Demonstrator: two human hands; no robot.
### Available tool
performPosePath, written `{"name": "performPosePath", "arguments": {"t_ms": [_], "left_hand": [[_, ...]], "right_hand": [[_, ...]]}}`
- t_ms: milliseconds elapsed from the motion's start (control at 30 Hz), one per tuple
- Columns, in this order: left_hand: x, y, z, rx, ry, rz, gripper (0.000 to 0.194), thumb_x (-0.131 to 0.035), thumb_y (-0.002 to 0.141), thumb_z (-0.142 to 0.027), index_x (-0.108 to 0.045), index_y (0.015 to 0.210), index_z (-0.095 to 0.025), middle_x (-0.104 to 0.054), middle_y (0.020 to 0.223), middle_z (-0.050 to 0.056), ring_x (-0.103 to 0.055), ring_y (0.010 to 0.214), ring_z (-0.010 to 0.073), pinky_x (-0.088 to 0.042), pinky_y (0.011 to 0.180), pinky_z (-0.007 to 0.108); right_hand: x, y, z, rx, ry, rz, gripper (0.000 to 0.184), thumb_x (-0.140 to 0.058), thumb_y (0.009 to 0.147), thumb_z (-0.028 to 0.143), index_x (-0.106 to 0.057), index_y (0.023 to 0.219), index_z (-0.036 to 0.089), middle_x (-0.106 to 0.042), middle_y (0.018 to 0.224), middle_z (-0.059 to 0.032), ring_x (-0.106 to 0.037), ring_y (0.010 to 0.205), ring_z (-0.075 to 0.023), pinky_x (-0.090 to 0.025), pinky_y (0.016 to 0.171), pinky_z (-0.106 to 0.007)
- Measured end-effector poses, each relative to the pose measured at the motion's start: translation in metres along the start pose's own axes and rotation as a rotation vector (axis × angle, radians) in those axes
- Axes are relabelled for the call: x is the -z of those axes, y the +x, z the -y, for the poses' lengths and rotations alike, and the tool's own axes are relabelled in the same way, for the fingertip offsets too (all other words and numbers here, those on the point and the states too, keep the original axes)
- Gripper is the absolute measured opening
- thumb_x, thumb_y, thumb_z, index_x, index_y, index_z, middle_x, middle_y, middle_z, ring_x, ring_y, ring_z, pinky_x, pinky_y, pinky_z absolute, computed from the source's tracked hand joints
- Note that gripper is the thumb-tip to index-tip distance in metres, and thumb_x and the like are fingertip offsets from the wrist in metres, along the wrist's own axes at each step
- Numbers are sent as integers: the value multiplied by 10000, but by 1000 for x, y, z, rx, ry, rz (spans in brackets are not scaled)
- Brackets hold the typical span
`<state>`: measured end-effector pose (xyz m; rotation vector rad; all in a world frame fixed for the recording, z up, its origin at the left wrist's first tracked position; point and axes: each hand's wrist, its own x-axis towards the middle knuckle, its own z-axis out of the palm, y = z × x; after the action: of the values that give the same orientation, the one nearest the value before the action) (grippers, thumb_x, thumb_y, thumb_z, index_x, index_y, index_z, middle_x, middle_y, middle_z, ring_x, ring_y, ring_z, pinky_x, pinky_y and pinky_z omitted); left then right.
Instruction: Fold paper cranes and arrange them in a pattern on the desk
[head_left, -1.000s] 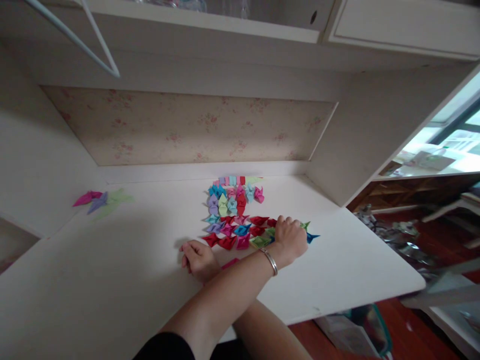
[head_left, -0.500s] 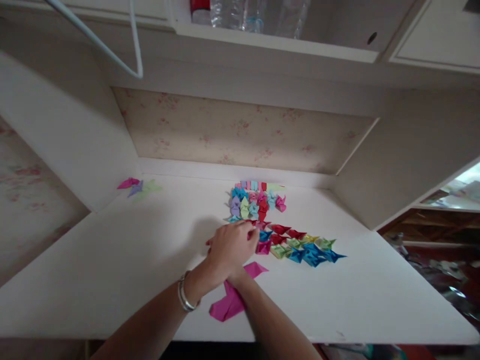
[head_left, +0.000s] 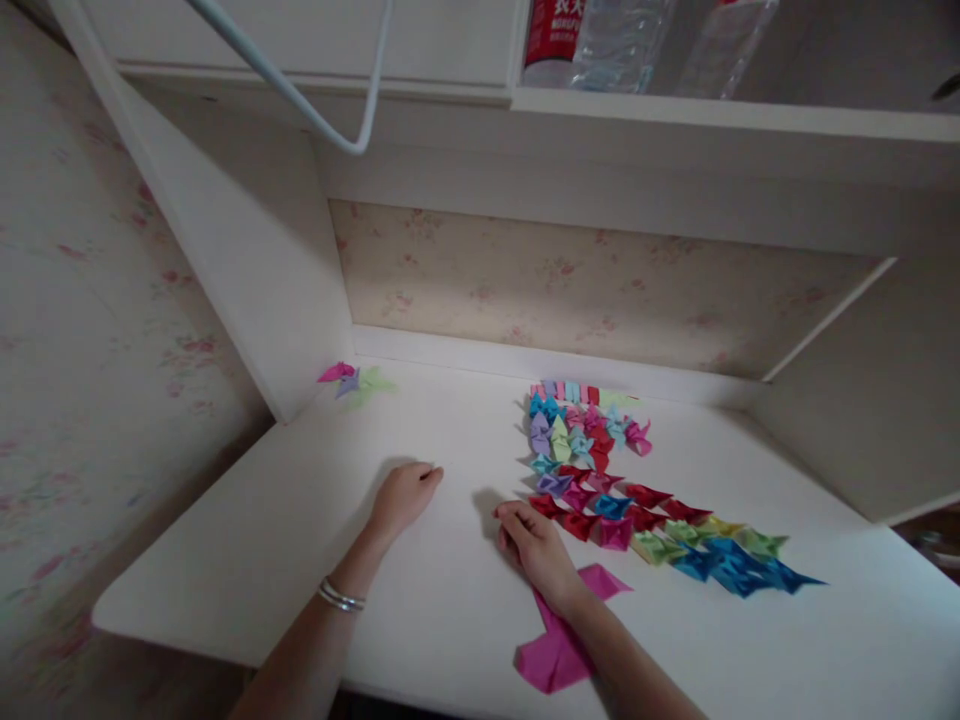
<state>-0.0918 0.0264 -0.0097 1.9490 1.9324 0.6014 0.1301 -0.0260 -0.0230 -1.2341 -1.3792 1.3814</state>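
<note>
My left hand point(head_left: 405, 497) rests loosely closed over the bare white desk point(head_left: 450, 620), a silver bangle on its wrist. Nothing shows between its fingers. My right hand point(head_left: 534, 545), its fingers curled in, is beside the near left end of several rows of small folded paper cranes point(head_left: 615, 533); I see nothing in it. Under my right wrist and forearm lies a larger pink folded paper piece point(head_left: 556, 655), partly covered. Blue cranes point(head_left: 739, 568) end the rows at the right. Another cluster, with lilac, green and red cranes point(head_left: 600, 445), lies farther back.
Three paper cranes, one of them green point(head_left: 371, 381), lie at the back left corner. Side panels and a flowered back wall point(head_left: 517, 280) enclose the desk. Plastic bottles point(head_left: 619, 45) stand on the shelf above, and a white bent rod point(head_left: 300, 110) hangs at upper left.
My hands, crossed and overlapping before, are now apart, the left one to the left and the right one by the crane rows. The camera view has turned left.
</note>
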Motion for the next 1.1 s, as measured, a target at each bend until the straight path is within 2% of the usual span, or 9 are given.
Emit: {"name": "performPosePath", "arguments": {"t_ms": [233,367,433,600,700,800,933,1033,1100], "left_hand": [[-3,-6,-4,10,-24,5,407,-415,860,-433,-619,597,-199,-611,606,20,-515,592,137,-261,581,250],[2,-6,-5,45,-192,20,389,-459,820,-444,-573,551,-187,-543,571,3,-462,585,135,-237,564,250],[6,-5,-4,49,-285,56,396,-470,804,-465,-542,542,-176,-474,538,-23,-421,563,127,-226,546,246],[18,-4,6,10,-544,202,379,-501,757,-490,-471,554,-172,-310,516,-68,-319,524,103,-205,508,245],[24,-3,10,24,-673,288,346,-537,717,-474,-460,567,-172,-289,525,-73,-290,525,99,-186,502,252],[24,0,12,28,-683,312,290,-529,711,-413,-444,569,-175,-287,522,-72,-276,519,96,-172,497,254],[22,4,12,33,-642,325,246,-517,677,-307,-373,519,-186,-257,496,-74,-244,495,87,-143,485,258],[19,7,14,21,-650,350,230,-506,669,-284,-375,509,-184,-266,490,-72,-246,492,85,-148,485,253],[16,8,16,3,-656,351,207,-491,674,-272,-400,513,-180,-279,492,-69,-265,501,89,-166,489,248]], "right_hand": [[-4,1,3,-21,-99,-21,360,-519,843,510,-614,847,163,-541,576,17,-369,432,-71,-224,406,-211],[-7,1,3,-52,-75,-31,349,-544,823,510,-615,830,168,-542,580,13,-373,426,-73,-229,401,-216],[-7,1,8,-85,-39,-15,326,-573,802,493,-623,829,171,-551,583,6,-382,427,-78,-234,399,-219],[-10,14,31,-210,208,9,243,-629,737,414,-612,801,180,-552,609,3,-404,415,-82,-279,385,-226],[-19,40,48,-162,166,-3,212,-605,737,376,-581,785,171,-532,597,17,-421,413,-76,-309,389,-213],[-39,80,62,-1,-103,71,224,-469,824,370,-557,834,164,-558,635,10,-453,405,-74,-343,387,-205],[-85,142,77,113,-279,191,205,-435,852,299,-588,859,163,-647,760,-20,-525,439,-77,-394,408,-202],[-127,188,87,216,-443,265,186,-494,846,273,-630,929,177,-679,829,-23,-612,579,-115,-470,536,-228],[-155,215,90,300,-564,281,191,-520,840,248,-651,962,183,-678,967,-38,-640,795,-160,-490,720,-270]]}}
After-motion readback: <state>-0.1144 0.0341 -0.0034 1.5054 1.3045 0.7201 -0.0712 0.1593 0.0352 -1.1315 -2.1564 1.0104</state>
